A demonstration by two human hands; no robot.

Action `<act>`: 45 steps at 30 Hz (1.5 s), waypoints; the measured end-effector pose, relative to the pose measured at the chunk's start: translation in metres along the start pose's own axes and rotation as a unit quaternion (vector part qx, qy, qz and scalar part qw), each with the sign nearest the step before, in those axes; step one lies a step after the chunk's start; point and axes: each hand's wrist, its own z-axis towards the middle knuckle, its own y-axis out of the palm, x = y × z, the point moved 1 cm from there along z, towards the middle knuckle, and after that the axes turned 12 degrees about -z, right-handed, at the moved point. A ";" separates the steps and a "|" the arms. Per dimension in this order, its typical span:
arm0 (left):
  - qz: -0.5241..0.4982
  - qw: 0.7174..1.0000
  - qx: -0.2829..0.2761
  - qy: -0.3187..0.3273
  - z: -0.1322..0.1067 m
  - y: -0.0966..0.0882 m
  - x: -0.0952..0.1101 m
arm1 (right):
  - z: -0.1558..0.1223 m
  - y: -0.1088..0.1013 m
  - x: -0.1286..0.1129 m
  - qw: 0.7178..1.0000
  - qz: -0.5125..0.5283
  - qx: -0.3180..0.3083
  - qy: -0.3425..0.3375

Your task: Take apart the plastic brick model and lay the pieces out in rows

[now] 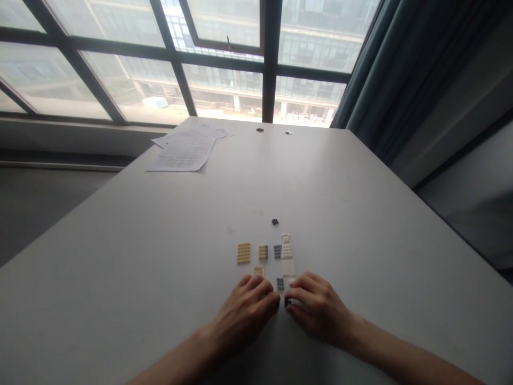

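Both my hands rest on the white table (160, 256) near its front edge, fingertips almost meeting. My left hand (244, 313) lies palm down with its fingers curled toward a small dark piece (286, 302). My right hand (316, 307) pinches that same dark piece with its fingertips. Just beyond the fingers lie small building plates: a tan plate (243, 253), a tan-and-grey plate (263, 252), a grey plate (277, 251), a white assembly (287, 255), a small grey plate (280, 284) and a tan bit (258, 270). A lone dark piece (274, 222) lies farther back.
Printed paper sheets (184, 149) lie at the table's far left corner. Two cable holes (260, 130) sit at the far edge under the large window (224, 59). A dark curtain (401, 75) hangs at the right.
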 end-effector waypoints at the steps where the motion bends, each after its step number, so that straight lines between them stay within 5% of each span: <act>1: -0.001 1.000 0.002 -0.012 0.000 0.002 -0.001 | 0.001 0.001 -0.001 1.000 -0.004 -0.007 0.005; 8: -0.035 0.997 0.028 -0.067 0.004 0.005 0.001 | 0.003 0.002 -0.002 0.999 0.008 -0.021 0.040; 14: -0.002 0.999 0.034 0.008 -0.003 -0.005 0.001 | -0.003 0.003 -0.001 0.999 0.002 0.020 0.028; 19: 0.040 0.996 0.009 0.074 -0.003 -0.011 0.001 | -0.006 0.001 -0.005 0.994 -0.065 0.075 -0.054; 45: 0.045 0.997 0.012 0.066 -0.003 -0.012 0.001 | -0.006 0.003 -0.005 0.994 -0.058 0.081 -0.049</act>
